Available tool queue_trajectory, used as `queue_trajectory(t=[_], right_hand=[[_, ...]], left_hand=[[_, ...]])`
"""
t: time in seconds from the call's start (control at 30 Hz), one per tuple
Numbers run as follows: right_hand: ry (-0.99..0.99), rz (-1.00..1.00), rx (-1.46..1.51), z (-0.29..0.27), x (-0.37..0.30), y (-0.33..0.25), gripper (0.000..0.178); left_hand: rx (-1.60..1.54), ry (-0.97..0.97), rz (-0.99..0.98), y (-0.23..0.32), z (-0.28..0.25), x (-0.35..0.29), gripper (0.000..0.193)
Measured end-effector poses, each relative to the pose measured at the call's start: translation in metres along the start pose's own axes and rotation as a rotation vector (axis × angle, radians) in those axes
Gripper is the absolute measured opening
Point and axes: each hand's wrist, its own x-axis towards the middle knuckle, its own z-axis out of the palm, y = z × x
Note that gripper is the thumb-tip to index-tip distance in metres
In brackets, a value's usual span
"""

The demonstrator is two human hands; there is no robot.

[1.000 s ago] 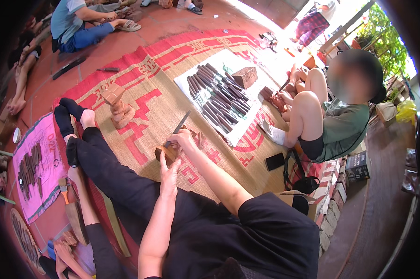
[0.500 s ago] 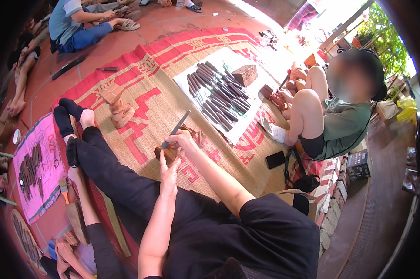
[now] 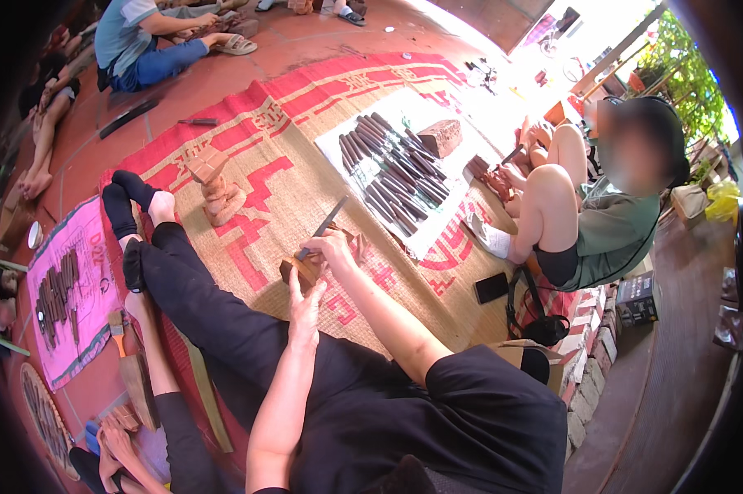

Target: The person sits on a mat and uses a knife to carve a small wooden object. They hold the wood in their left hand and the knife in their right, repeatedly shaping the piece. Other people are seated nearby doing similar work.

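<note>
The woven mat (image 3: 309, 177) was straw-coloured, with stepped red motifs and a red patterned border. The slim tool (image 3: 332, 216) was dark grey, the wooden block (image 3: 303, 272) orange-brown, the wooden carving (image 3: 220, 202) a paler tan. The tool handles (image 3: 385, 205) were dark brown, the sheet (image 3: 328, 142) white with green markings, the cloth (image 3: 97, 284) pink with red lettering. The shirt (image 3: 454, 420) was black, the floor tiles (image 3: 305, 45) terracotta, the bag (image 3: 723, 201) yellow, and the co-worker's top (image 3: 614, 235) dark green.

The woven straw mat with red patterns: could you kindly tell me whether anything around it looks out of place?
Only mildly: one slim, dark, stick-like tool lies alone at the far-left edge of the mat, apart from the slender dark-brown tools grouped on the white sheet.
</note>
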Motion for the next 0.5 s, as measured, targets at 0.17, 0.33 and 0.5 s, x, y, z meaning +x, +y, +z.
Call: queue_trajectory(t=[0.17,0.33,0.5], right_hand=[[-0.017,-0.091,-0.267,0.019,0.001,0.006,0.017],[-0.041,-0.01,-0.002,0.003,0.007,0.022,0.022],[-0.048,-0.031,0.06,-0.001,-0.002,0.019,0.025]], left_hand=[[0.061,0.079,0.119,0.011,0.005,-0.011,0.077],[-0.057,0.049,0.186,-0.014,0.0,-0.008,0.085],[0.233,0.141,0.136,-0.022,-0.003,-0.008,0.084]])
